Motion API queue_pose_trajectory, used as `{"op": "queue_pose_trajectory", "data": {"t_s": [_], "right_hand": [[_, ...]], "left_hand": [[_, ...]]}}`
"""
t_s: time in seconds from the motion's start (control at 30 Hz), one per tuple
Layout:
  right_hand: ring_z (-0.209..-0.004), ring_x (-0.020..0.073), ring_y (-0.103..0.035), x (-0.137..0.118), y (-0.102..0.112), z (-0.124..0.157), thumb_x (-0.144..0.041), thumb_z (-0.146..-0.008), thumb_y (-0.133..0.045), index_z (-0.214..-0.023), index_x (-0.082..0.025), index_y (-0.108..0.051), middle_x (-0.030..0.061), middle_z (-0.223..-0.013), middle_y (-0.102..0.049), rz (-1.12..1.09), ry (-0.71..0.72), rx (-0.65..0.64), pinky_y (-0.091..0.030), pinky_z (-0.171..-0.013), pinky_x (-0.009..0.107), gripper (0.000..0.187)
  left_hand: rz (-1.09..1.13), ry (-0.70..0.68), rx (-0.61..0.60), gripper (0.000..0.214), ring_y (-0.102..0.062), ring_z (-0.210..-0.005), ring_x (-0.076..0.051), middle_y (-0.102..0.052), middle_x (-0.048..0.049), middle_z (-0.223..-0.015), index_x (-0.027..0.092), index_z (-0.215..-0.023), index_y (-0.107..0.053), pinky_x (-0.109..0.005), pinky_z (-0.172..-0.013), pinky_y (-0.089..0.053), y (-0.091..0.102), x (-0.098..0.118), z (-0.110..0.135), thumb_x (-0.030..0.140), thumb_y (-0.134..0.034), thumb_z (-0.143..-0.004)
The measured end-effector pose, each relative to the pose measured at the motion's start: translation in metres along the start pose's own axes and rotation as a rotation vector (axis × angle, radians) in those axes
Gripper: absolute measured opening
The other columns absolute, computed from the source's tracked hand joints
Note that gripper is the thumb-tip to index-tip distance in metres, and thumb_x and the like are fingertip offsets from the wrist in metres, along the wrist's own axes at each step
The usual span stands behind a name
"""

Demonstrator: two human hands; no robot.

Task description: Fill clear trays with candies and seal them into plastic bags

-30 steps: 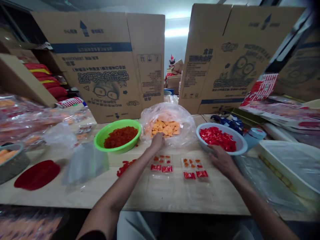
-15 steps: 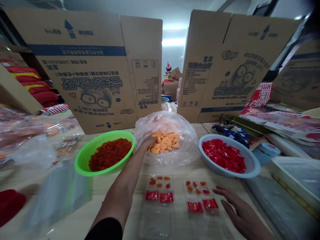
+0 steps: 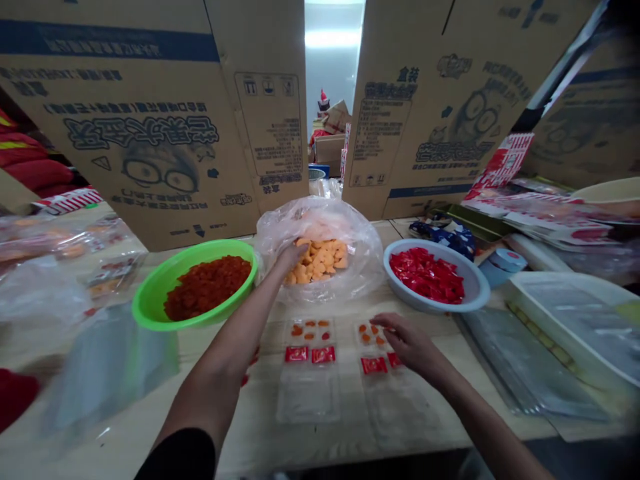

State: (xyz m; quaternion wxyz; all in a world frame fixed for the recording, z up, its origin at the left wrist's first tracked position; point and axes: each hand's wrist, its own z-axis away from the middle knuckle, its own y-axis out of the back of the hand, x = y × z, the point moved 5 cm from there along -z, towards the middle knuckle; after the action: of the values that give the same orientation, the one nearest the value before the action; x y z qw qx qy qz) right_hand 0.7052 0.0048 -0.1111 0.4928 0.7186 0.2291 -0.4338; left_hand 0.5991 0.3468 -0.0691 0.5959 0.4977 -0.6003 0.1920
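My left hand (image 3: 294,255) reaches into a clear plastic bag (image 3: 367,243), at the left side of a heap of orange candy pieces (image 3: 323,260); its fingertips are blurred and partly hidden. Over the right clear tray (image 3: 397,408), my right hand (image 3: 403,339) hovers with its fingers apart, covering part of the small orange pieces and a red packet there. One red packet (image 3: 374,365) still shows beside it. The left clear tray (image 3: 307,400) holds several orange pieces, a red one and two red packets (image 3: 310,355).
A green bowl (image 3: 143,317) of dark orange-red pieces stands left of the bag, a pale blue bowl (image 3: 480,297) of red packets right of it. Cardboard boxes (image 3: 270,133) rise behind. Clear plastic sheets (image 3: 115,360) lie at left; a white tub (image 3: 575,320) stands at right.
My right hand has moved left and inward, from beside the right tray to above it. My left hand stays in the bag. The view has tipped downward.
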Motion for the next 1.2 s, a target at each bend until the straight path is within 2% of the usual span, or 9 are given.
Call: {"op": "queue_pose_trajectory", "data": {"t_s": [0.17, 0.3, 0.43, 0.53, 0.67, 0.73, 0.87, 0.97, 1.2], "right_hand": [[-0.090, 0.0202, -0.068, -0.027, -0.038, -0.028, -0.027, -0.077, -0.061, -0.130, -0.020, -0.052, 0.0113, -0.116, -0.064, -0.656, -0.290, -0.082, -0.054, -0.074, 0.034, 0.054], [-0.071, 0.0119, -0.064, -0.034, -0.065, -0.037, -0.026, -0.077, -0.065, -0.130, -0.022, -0.046, 0.0037, -0.100, -0.066, -0.895, -0.320, -0.117, -0.050, -0.063, 0.025, 0.057], [-0.059, 0.0097, -0.057, -0.028, -0.074, -0.038, -0.021, -0.075, -0.066, -0.100, -0.018, -0.057, -0.0012, -0.076, -0.063, -0.684, -0.278, -0.079, -0.046, -0.053, 0.020, 0.027], [-0.055, 0.0111, -0.057, -0.024, -0.074, -0.033, -0.022, -0.075, -0.065, -0.089, -0.019, -0.053, -0.0017, -0.069, -0.062, -0.575, -0.336, -0.037, -0.049, -0.053, 0.023, 0.018], [-0.053, 0.0138, -0.061, -0.024, -0.074, -0.024, -0.027, -0.076, -0.062, -0.092, -0.021, -0.052, -0.0013, -0.072, -0.064, -0.516, -0.381, -0.062, -0.046, -0.049, 0.023, 0.020], [-0.056, 0.0130, -0.059, -0.029, -0.072, -0.025, -0.027, -0.073, -0.060, -0.089, -0.021, -0.054, -0.0018, -0.075, -0.063, -0.446, -0.279, -0.035, -0.042, -0.050, 0.022, 0.017], [-0.067, 0.0132, -0.053, -0.038, -0.064, -0.024, -0.024, -0.070, -0.056, -0.077, -0.019, -0.055, -0.0018, -0.073, -0.058, -0.246, -0.103, 0.083, -0.039, -0.057, 0.023, 0.008], [-0.069, 0.0150, -0.053, -0.049, -0.067, -0.010, -0.023, -0.076, -0.054, -0.083, -0.021, -0.053, -0.0008, -0.076, -0.059, -0.112, -0.041, 0.081, -0.039, -0.061, 0.025, 0.008], [-0.091, 0.0253, -0.054, -0.077, -0.120, 0.067, -0.006, -0.076, -0.046, -0.103, -0.016, -0.054, 0.0140, -0.104, -0.060, 0.588, 0.247, -0.090, -0.039, -0.077, 0.035, 0.030]], "left_hand": [[0.287, 0.073, -0.216, 0.034, -0.047, -0.050, -0.009, -0.057, 0.0032, -0.067, 0.016, -0.087, -0.062, -0.021, -0.047, -0.036, -0.033, 0.023, 0.084, 0.043, -0.074, -0.070], [0.339, 0.178, -0.444, 0.038, -0.051, -0.052, -0.009, -0.063, 0.0013, -0.078, 0.016, -0.104, -0.063, -0.020, -0.048, -0.039, -0.054, 0.019, 0.166, 0.044, -0.068, -0.078], [0.343, 0.125, -0.587, 0.044, -0.061, -0.071, -0.013, -0.067, -0.0025, -0.094, 0.017, -0.117, -0.058, -0.021, -0.060, -0.046, -0.055, 0.011, 0.204, 0.029, -0.065, -0.075], [0.297, 0.053, -0.486, 0.046, -0.061, -0.083, -0.014, -0.065, -0.0040, -0.105, 0.017, -0.119, -0.054, -0.024, -0.071, -0.049, -0.042, 0.007, 0.206, 0.024, -0.065, -0.074], [0.305, 0.099, -0.296, 0.026, -0.059, -0.093, -0.015, -0.063, -0.0041, -0.107, 0.018, -0.104, -0.056, -0.027, -0.083, -0.049, -0.025, 0.002, 0.204, 0.022, -0.060, -0.079], [0.374, 0.167, -0.231, 0.021, -0.059, -0.089, -0.015, -0.064, -0.0036, -0.102, 0.018, -0.099, -0.057, -0.027, -0.080, -0.049, -0.019, 0.001, 0.203, 0.021, -0.058, -0.078], [0.674, 0.301, -0.189, 0.045, -0.060, -0.081, -0.014, -0.067, -0.0041, -0.102, 0.019, -0.114, -0.051, -0.027, -0.075, -0.049, -0.009, 0.002, 0.205, 0.014, -0.060, -0.070], [0.764, 0.321, -0.160, 0.053, -0.061, -0.079, -0.010, -0.068, -0.0053, -0.108, 0.018, -0.114, -0.050, -0.024, -0.076, -0.048, 0.005, 0.006, 0.209, 0.006, -0.060, -0.063], [0.493, 0.365, -0.138, 0.030, -0.055, -0.065, -0.009, -0.060, 0.0030, -0.075, 0.016, -0.086, -0.058, -0.021, -0.063, -0.042, 0.033, 0.005, 0.256, 0.016, -0.074, -0.061]]}}
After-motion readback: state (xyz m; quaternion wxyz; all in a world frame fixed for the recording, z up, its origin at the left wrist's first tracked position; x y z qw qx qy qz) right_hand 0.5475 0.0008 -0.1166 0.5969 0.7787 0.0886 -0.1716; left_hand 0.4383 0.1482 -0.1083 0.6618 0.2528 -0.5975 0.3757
